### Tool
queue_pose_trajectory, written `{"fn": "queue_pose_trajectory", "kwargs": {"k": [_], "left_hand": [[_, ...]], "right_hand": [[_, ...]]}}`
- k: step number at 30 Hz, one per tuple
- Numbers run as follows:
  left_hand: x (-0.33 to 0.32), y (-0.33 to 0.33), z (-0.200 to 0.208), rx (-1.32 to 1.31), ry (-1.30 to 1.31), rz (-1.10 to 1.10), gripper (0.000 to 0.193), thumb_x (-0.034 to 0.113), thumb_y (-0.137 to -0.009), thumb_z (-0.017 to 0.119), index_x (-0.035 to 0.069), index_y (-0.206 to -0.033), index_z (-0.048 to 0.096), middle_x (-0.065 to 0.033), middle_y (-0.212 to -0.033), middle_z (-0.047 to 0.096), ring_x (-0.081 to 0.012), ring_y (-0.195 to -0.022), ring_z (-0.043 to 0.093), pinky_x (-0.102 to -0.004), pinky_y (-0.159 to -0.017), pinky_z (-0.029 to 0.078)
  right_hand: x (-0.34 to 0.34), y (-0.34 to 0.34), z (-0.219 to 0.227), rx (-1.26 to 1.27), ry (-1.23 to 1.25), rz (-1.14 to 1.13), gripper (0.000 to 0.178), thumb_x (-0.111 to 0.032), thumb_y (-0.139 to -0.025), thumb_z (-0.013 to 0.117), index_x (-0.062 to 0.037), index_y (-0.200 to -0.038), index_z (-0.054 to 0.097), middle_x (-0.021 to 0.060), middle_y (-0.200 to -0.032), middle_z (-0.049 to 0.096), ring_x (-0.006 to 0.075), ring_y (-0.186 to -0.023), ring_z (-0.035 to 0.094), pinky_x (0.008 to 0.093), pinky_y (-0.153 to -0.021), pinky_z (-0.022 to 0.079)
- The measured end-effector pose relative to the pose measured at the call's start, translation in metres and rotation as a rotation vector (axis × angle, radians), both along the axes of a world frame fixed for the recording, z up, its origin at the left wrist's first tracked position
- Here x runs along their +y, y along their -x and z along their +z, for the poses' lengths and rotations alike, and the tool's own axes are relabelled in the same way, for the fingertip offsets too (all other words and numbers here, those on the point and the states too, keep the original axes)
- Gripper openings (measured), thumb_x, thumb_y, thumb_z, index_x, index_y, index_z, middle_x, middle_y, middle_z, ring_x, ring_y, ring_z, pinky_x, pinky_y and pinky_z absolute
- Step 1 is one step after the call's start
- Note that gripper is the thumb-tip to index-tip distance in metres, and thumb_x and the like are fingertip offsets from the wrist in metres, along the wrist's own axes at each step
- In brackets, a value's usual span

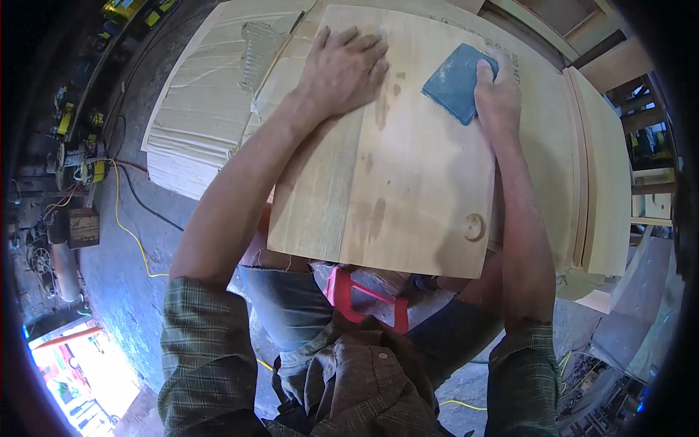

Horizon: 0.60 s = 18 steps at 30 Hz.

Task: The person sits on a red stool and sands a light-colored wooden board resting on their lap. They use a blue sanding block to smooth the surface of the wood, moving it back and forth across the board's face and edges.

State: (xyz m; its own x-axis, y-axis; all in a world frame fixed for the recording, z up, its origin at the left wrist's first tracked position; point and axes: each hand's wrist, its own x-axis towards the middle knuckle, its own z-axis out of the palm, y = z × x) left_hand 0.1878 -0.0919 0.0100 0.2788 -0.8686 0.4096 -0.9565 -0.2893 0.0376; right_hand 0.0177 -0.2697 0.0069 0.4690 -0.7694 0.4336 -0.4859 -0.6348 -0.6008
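Note:
A pale wooden panel (pixel 419 186) lies in front of me, its near edge over my lap. It has darker stains, a greyish strip along its left side and a round mark near its lower right corner. My left hand (pixel 344 71) rests flat on the panel's far left part, fingers stretched out. My right hand (pixel 499 98) grips a folded blue-grey sheet of sandpaper (pixel 455 81) at its right edge, thumb on top. The sandpaper lies against the panel's upper right part; the other fingers of this hand are mostly hidden.
Cardboard sheets (pixel 204 109) are stacked at the left, with a torn piece on top. More wooden boards (pixel 608 175) lie at the right. A pink plastic stool (pixel 338 291) shows below the panel. A yellow cord (pixel 131 233) runs over the concrete floor at the left.

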Motion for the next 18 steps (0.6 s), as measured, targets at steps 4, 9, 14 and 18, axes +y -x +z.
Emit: {"fn": "queue_pose_trajectory", "kwargs": {"k": [4,9,14,18], "left_hand": [[-0.024,-0.011,0.005,0.003,-0.097,0.106,0.043,0.036,-0.097,0.046,0.011,-0.131,0.057,-0.0071,-0.135,0.057,-0.0292,-0.132,0.046,-0.0560,-0.112,0.028],[-0.006,0.001,-0.003,0.009,-0.018,-0.028,0.038,0.034,-0.095,0.049,0.010,-0.123,0.061,-0.0071,-0.131,0.059,-0.0283,-0.130,0.048,-0.0558,-0.113,0.028],[0.050,0.042,0.015,0.190,-0.037,-0.161,0.029,0.027,-0.092,0.058,0.009,-0.113,0.067,-0.0088,-0.128,0.061,-0.0276,-0.128,0.051,-0.0549,-0.110,0.033],[0.114,0.082,0.034,0.372,-0.062,-0.225,0.024,0.023,-0.090,0.062,0.011,-0.110,0.070,-0.0101,-0.126,0.062,-0.0273,-0.127,0.052,-0.0550,-0.109,0.035]], "right_hand": [[-0.001,-0.004,-0.003,-0.008,0.004,0.029,0.042,-0.028,-0.093,0.048,-0.0068,-0.130,0.054,0.0235,-0.112,0.065,0.0401,-0.107,0.061,0.0467,-0.097,0.043],[0.002,-0.003,0.002,-0.076,-0.075,0.008,0.045,-0.026,-0.093,0.049,-0.0059,-0.133,0.051,0.0245,-0.113,0.065,0.0399,-0.111,0.059,0.0464,-0.098,0.042],[-0.021,0.001,-0.006,-0.174,-0.329,0.056,0.044,-0.027,-0.092,0.058,-0.0054,-0.130,0.057,0.0133,-0.110,0.067,0.0265,-0.103,0.063,0.0350,-0.091,0.046],[-0.067,0.028,0.031,0.199,-0.715,0.255,0.036,-0.028,-0.090,0.062,-0.0062,-0.119,0.064,0.0037,-0.096,0.067,0.0141,-0.079,0.060,0.0271,-0.071,0.045]]}}
